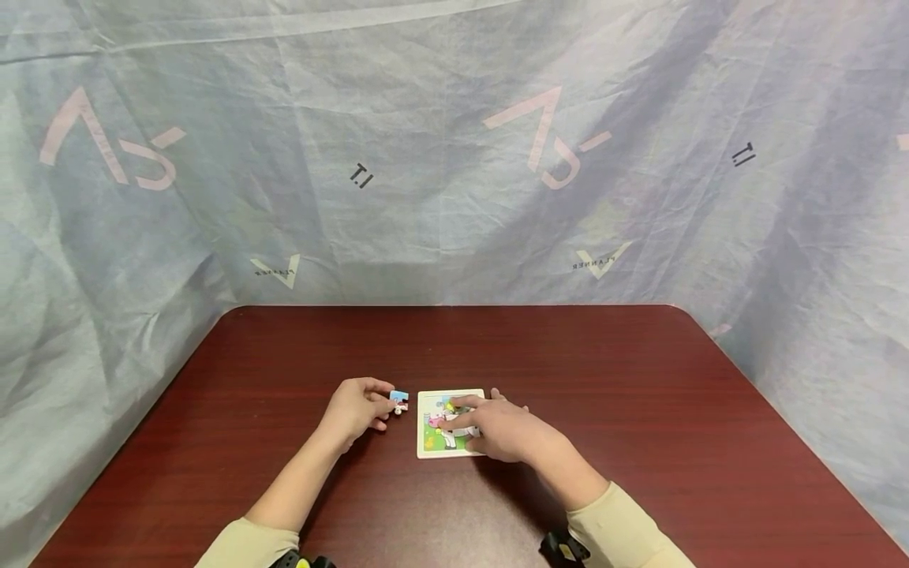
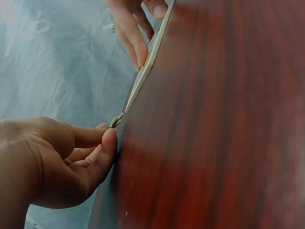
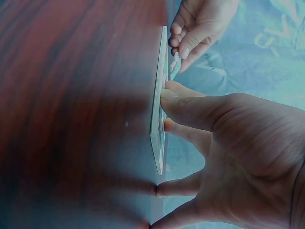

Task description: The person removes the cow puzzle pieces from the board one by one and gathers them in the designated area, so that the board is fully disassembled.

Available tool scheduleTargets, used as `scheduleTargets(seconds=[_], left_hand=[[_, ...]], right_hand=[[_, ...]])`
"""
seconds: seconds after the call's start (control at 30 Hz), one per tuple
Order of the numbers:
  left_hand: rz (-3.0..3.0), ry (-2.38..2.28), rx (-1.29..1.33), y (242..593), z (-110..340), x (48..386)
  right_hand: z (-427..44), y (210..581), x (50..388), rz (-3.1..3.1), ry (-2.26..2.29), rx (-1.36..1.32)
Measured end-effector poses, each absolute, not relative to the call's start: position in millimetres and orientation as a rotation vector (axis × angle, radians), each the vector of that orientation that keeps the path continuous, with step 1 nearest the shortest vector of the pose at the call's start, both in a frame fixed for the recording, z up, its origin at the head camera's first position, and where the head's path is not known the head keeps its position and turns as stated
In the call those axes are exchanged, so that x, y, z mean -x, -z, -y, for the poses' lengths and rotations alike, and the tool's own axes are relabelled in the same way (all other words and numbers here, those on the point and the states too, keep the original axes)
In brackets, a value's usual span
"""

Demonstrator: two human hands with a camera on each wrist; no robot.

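Observation:
My left hand [image 1: 353,414] pinches a small jigsaw piece [image 1: 399,397], light blue with white and dark parts, between thumb and fingertips. In the left wrist view the piece [image 2: 116,120] appears edge-on at the fingertips. Just right of it lies a square jigsaw board [image 1: 421,443] with a cream border and a cow picture on green. My right hand [image 1: 510,430] is spread over the board's right side and hides part of the picture. Seen from the right wrist, its thumb [image 3: 190,110] and nearby fingertips touch the board, while two other fingers reach down to the table beside it.
Both hands work over a dark red wooden table [image 1: 604,355] with rounded far corners. Grey cloth [image 1: 426,221] with printed letters hangs behind it and along both sides. Dark bands with devices [image 1: 564,547] sit at the wrists.

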State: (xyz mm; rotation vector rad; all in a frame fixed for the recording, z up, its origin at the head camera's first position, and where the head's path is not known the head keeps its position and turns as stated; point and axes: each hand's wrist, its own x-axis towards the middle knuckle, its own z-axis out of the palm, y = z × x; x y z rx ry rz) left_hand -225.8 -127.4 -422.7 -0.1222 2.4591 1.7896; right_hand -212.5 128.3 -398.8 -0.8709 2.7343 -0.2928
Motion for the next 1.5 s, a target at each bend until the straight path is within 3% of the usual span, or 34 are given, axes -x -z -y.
scheduleTargets(seconds=[1.5], left_hand=[[-2.585, -1.649, 0.175, 420.2, 214.8, 212.6]], right_hand=[[-128.2, 399.1, 210.5, -2.758, 0.296, 0.886]])
